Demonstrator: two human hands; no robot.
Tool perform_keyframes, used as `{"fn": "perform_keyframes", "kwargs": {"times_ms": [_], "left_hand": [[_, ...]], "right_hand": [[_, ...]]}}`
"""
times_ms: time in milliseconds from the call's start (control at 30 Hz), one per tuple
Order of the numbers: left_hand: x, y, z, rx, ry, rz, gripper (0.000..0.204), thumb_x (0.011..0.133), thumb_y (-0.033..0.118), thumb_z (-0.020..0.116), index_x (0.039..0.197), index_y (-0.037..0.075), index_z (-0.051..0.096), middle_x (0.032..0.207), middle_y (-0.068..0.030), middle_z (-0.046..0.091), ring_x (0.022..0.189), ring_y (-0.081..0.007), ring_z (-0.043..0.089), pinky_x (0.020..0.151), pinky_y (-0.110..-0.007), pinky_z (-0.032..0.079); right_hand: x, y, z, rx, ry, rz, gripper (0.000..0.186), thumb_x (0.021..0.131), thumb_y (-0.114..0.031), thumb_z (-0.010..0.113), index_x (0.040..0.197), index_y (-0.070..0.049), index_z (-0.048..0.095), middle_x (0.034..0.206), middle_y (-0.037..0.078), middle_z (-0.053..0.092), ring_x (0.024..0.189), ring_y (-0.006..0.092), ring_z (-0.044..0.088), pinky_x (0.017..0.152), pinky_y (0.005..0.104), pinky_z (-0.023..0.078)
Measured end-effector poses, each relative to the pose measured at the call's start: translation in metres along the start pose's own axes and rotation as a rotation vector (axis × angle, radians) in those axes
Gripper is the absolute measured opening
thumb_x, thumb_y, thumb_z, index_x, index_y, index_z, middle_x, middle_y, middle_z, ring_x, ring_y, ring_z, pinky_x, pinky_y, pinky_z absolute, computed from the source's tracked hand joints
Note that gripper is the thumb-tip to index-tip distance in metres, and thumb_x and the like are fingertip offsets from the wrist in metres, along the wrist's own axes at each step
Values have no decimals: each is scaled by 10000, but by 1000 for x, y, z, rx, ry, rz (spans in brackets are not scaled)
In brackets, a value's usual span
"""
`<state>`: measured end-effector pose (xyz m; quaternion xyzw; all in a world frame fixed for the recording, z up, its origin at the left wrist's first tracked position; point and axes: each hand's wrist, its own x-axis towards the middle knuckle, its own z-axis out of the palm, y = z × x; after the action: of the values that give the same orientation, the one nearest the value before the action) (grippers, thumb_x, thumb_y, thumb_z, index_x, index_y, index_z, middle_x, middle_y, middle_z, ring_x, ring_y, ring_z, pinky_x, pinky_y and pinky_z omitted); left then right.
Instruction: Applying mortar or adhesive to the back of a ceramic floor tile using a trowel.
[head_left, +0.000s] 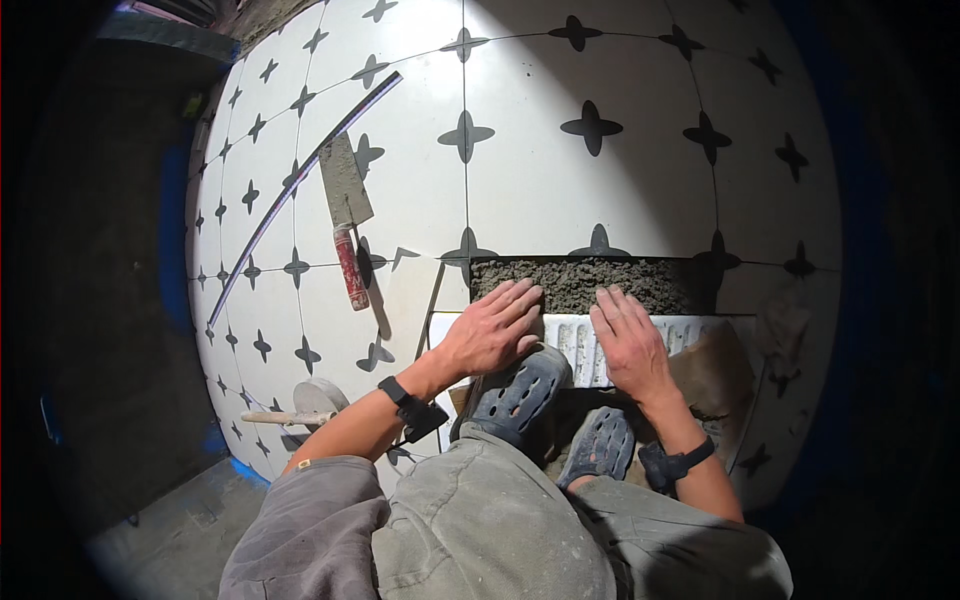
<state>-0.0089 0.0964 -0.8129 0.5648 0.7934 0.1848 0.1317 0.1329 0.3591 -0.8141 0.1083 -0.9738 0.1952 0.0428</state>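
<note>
While a person crouches over a floor of white tiles with dark four-petal shapes (pixel 530 205), the left hand (pixel 497 328) and right hand (pixel 632 345) reach forward, palms down, their fingers stretched and fairly close together. Neither seems to grip anything; whether the fingertips press down, I cannot tell. Just beyond them, a rough strip of crumbly grey mortar (pixel 590 277) lies between the tiles and a ribbed white slab (pixel 585 358). Light, even pressure from both hands would probably suit, keeping crumbs off neighbouring edges. Leftward lie a grey-bladed, red-handled trowel (pixel 346 195) and a pale-headed mallet (pixel 318 398).
</note>
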Motion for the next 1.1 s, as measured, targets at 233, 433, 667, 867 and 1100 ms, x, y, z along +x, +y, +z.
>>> {"fn": "perform_keyframes", "kwargs": {"times_ms": [233, 433, 667, 867, 1100], "left_hand": [[-30, 1, -10, -8, -118, -77, 671, 990, 324, 662, 1515, -58, 492, 1651, -246, 426, 1559, -408, 371, 1300, -514, 275], [-24, 3, -7, -82, -128, -116, 692, 1030, 339, 591, 1557, -80, 430, 1674, -280, 372, 1588, -436, 305, 1317, -531, 214], [-22, 6, 3, -55, 155, -49, 404, 939, 128, 725, 1293, -54, 659, 1446, -253, 623, 1409, -438, 554, 1207, -532, 425], [-5, 16, 21, -204, 330, -158, 263, 779, 49, 774, 1012, 2, 660, 953, -150, 640, 855, -354, 634, 736, -456, 530], [43, 47, 24, -428, 413, -243, 370, 765, -60, 677, 1124, 18, 717, 946, -135, 651, 848, -349, 674, 717, -439, 557]], "right_hand": [[7, -14, 9, 68, 37, 24, 414, 910, -114, 600, 1281, 65, 646, 1422, 259, 624, 1375, 430, 571, 1185, 531, 436], [-19, 8, 11, -40, 36, 132, 416, 940, -143, 580, 1296, 65, 639, 1423, 261, 621, 1359, 428, 580, 1162, 532, 450], [-47, 36, -9, -131, 128, 239, 389, 943, -148, 577, 1252, 74, 655, 1361, 267, 646, 1299, 430, 617, 1105, 512, 495], [5, 29, -12, -32, 224, 136, 372, 927, -88, 581, 1264, 49, 663, 1351, 251, 667, 1294, 430, 625, 1125, 518, 487], [7, 21, -36, 61, 356, 196, 157, 924, -27, 714, 1079, 0, 717, 1080, 171, 725, 1059, 385, 689, 1071, 532, 491]]}}
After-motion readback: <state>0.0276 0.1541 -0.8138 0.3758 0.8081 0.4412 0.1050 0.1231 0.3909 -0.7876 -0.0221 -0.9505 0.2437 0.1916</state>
